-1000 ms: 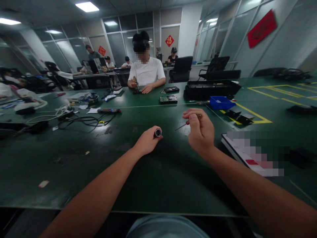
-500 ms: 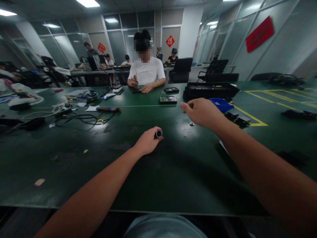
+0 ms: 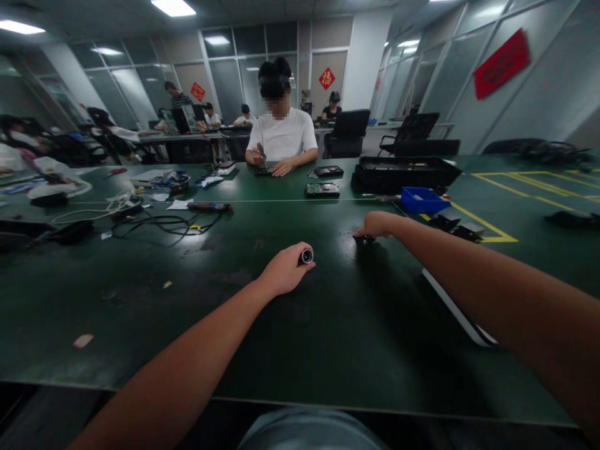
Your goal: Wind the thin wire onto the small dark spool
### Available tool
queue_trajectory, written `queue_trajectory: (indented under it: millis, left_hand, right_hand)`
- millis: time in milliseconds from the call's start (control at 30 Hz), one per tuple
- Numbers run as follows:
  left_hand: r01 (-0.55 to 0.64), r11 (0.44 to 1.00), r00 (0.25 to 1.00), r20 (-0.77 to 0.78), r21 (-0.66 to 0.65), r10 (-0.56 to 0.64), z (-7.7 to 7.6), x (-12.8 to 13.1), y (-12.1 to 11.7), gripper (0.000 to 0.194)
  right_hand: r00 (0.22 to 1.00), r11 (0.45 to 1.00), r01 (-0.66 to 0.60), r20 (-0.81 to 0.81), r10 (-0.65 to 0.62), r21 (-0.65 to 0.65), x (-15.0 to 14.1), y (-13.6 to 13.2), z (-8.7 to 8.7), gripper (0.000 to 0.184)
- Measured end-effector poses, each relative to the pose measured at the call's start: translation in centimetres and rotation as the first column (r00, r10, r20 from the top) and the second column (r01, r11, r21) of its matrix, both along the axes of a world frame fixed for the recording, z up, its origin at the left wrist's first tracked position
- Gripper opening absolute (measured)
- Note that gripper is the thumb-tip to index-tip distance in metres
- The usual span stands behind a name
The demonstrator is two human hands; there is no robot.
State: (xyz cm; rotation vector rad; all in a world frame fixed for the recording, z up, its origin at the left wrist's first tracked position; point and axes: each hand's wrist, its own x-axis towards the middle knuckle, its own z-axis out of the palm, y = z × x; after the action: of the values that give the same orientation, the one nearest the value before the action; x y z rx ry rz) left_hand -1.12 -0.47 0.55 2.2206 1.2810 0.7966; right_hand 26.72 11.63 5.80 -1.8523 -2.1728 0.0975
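My left hand (image 3: 285, 269) is wrapped round a black tube (image 3: 306, 257) with a silver-rimmed, hollow-looking round end that faces me. It looks like a flashlight body, though most of it is inside the fist. Farther right, my right hand (image 3: 377, 225) is down at the green tabletop, its fingers pointing left and drawn together. They cover the spot where a small round metal part lay, so what is between the fingertips is hidden.
A pale flat edge (image 3: 457, 309) shows under my right forearm. Beyond stand a blue tray (image 3: 424, 200), a black bin (image 3: 405, 174) and a hard drive (image 3: 322, 189). Cables (image 3: 157, 226) lie left. Opposite, a person (image 3: 281, 134) works with a screwdriver.
My right hand has come down from above the table onto the spot of the small round part, which is now covered. My left hand keeps hold of the tube. The view has shifted slightly.
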Motion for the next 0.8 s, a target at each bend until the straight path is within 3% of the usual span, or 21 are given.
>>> queue_trajectory:
  millis: [167, 333, 400, 500, 633, 700, 800]
  left_hand:
    - [-0.004, 1.0, 1.0, 0.003, 0.005, 0.004, 0.1, 0.0, -0.1, 0.014]
    - [-0.021, 1.0, 1.0, 0.016, -0.023, 0.022, 0.2, -0.1, -0.3, 0.015]
    - [-0.027, 0.999, 0.999, 0.043, -0.04, 0.029, 0.1, -0.1, -0.2, 0.016]
    - [-0.045, 0.997, 0.994, 0.1, -0.065, 0.051, -0.1, -0.1, 0.1, 0.021]
    - [-0.045, 0.992, 0.982, 0.178, -0.121, 0.066, -0.3, 0.1, 0.3, 0.033]
    - [-0.013, 0.989, 0.975, 0.22, -0.146, 0.045, -0.3, 0.3, 0.3, 0.039]
    - [0.04, 0.987, 0.963, 0.268, -0.158, 0.003, -0.2, 0.5, 0.1, 0.04]
  right_hand:
    - [0.997, 0.964, -0.023, 0.062, 0.041, -0.265, -1.6, 0.0, 0.7, 0.024]
    - [0.989, 0.933, -0.126, 0.029, 0.145, -0.338, -5.2, -1.7, 2.2, 0.015]
    - [0.982, 0.935, -0.186, -0.023, 0.188, -0.301, -6.9, -3.5, 2.9, 0.018]
    - [0.946, 0.95, -0.301, -0.156, 0.285, -0.087, -9.2, -7.2, 3.7, 0.017]
    - [0.893, 0.916, -0.394, -0.208, 0.4, 0.07, -11.1, -11.6, 3.6, 0.019]
    - [0.881, 0.897, -0.413, -0.178, 0.437, 0.16, -11.4, -12.8, 3.1, 0.022]
    - [0.883, 0.89, -0.419, -0.146, 0.446, 0.18, -11.4, -13.2, 2.3, 0.025]
